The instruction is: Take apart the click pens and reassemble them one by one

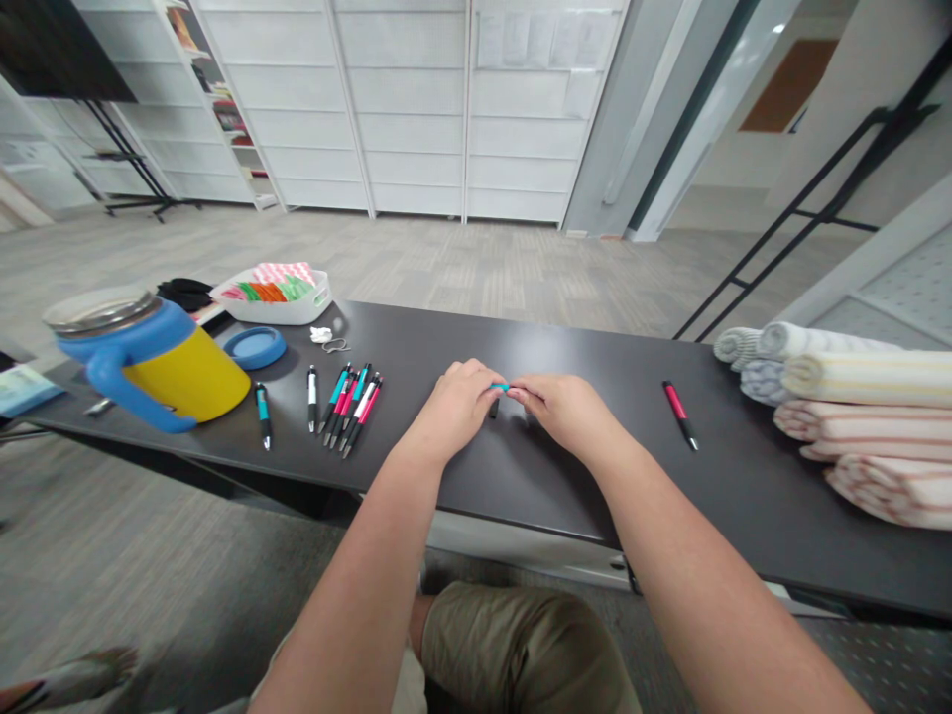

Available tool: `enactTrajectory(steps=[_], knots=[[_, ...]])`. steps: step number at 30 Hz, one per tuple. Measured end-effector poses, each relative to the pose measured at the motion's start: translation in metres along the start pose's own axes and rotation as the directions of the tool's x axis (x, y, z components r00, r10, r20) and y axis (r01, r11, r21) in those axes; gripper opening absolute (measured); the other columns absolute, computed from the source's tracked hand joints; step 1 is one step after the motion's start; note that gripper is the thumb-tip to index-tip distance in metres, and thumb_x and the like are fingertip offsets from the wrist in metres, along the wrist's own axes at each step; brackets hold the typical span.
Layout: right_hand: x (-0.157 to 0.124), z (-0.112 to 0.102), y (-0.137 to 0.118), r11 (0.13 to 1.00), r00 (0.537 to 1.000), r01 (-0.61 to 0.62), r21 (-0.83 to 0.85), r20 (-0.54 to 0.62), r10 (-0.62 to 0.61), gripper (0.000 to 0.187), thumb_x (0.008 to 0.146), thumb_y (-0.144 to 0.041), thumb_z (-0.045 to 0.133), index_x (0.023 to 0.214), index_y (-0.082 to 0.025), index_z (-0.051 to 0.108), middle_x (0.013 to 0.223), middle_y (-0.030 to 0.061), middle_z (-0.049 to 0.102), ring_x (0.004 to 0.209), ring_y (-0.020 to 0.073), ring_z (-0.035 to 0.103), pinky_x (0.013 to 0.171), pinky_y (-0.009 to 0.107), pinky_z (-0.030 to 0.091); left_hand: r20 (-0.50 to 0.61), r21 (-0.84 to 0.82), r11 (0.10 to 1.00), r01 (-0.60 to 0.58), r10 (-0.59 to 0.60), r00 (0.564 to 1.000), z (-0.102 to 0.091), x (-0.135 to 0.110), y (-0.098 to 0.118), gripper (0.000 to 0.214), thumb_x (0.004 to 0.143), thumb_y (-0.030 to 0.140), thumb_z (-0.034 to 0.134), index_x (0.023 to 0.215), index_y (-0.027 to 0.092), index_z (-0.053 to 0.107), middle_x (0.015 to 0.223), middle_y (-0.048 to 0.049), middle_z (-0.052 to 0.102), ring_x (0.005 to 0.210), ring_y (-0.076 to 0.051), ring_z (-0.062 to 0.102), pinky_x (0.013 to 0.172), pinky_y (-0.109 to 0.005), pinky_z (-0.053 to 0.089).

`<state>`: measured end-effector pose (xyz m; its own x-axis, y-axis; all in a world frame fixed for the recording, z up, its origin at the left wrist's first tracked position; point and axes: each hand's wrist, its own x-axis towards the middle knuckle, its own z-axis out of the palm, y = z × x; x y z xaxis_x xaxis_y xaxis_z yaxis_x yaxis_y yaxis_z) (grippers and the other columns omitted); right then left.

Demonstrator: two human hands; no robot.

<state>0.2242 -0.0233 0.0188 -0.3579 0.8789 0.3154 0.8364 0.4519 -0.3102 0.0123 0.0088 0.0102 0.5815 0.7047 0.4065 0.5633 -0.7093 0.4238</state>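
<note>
Between the two hands sits a teal pen (499, 388), low over the table (521, 476). Only a short teal stretch shows in the gap, with a dark end poking down toward the person just below the left hand's fingertips. Its long axis seems to run roughly left to right, from one hand to the other, though most of the barrel is hidden.

The left hand (455, 405) is curled, fingers bent in around the pen's left part, knuckles up. The right hand (569, 409) is likewise closed, thumb and fingertips pinching the pen's right end. Both rest on or just above the dark surface; which, I cannot tell.

Out to the left of the left hand lies a loose bundle of pens (349, 407), teal and pink, all pointing away and slightly rightward, with two single pens (287, 407) just beyond them. Further left stands a yellow mug with a blue handle (160, 369), a blue lid (254, 348) beside it, and a white tray (277, 297) of coloured items behind.

To the right of the right hand lies one pink pen (680, 415), apart from everything. Further right are rolled towels (855, 407), stacked.
</note>
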Motion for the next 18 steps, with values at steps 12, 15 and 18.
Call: enactTrajectory(steps=[12,15,18], knots=[[-0.0028,-0.0015,-0.0015,0.982,0.992,-0.115,0.152,-0.035,0.121,0.019,0.098,-0.034,0.062,0.113,-0.023,0.061,0.081,0.0014,0.074,0.068,0.0185,0.066,0.064,0.027,0.041,-0.043,0.040,0.992,0.121,-0.119,0.992,-0.0013,0.0005,-0.0021,0.020,0.102,0.029,0.056,0.113,0.030,0.073,0.116,-0.0034,0.073,0.112,-0.023,0.060,0.101,-0.040,0.045],[-0.0016,-0.0054,-0.0034,0.989,0.994,-0.109,0.105,-0.020,0.111,0.012,0.101,-0.032,0.057,0.100,-0.023,0.065,0.081,0.0021,0.074,0.066,0.0171,0.065,0.065,0.027,0.040,-0.040,0.039,0.992,0.118,-0.116,0.992,-0.0010,0.0002,-0.0029,0.020,0.102,0.030,0.057,0.114,0.030,0.073,0.118,-0.0033,0.073,0.113,-0.023,0.060,0.101,-0.040,0.045],[-0.0008,-0.0073,-0.0058,0.993,0.995,-0.102,0.051,-0.002,0.102,0.028,0.106,-0.033,0.047,0.089,-0.022,0.067,0.081,0.0045,0.074,0.066,0.0174,0.063,0.067,0.029,0.040,-0.040,0.036,0.993,0.115,-0.113,0.993,-0.0013,0.0000,-0.0023,0.019,0.101,0.032,0.058,0.113,0.030,0.073,0.117,-0.0026,0.074,0.112,-0.023,0.060,0.102,-0.040,0.045]])
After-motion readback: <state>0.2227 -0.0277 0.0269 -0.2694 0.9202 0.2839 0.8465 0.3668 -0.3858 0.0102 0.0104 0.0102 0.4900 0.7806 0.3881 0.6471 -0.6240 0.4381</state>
